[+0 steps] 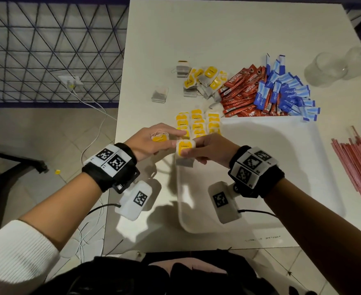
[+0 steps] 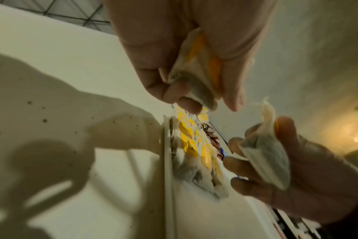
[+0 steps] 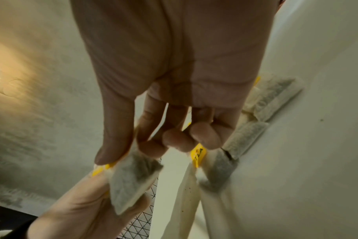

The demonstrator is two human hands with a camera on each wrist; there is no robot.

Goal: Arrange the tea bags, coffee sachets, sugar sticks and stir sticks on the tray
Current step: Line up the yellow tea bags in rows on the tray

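Head view: the bench (image 1: 228, 28) carries a white tray (image 1: 282, 156), judged barely filled. Only three short rows of tea bags (image 1: 197, 125) are laid at the tray's far left corner. Beyond the tray's far edge, coffee sachets (image 1: 241, 90), sugar sticks (image 1: 288, 92) and loose tea bags (image 1: 198, 79) are still piled; stir sticks (image 1: 360, 165) lie right of it. Above the tray's left edge, one tea bag (image 1: 184, 153) is pinched in the right hand (image 1: 209, 150), another (image 1: 159, 137) in the left hand (image 1: 152, 141).

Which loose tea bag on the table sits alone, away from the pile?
The grey tea bag with no yellow tag showing, lying by itself left of the yellow-tagged tea bag pile.
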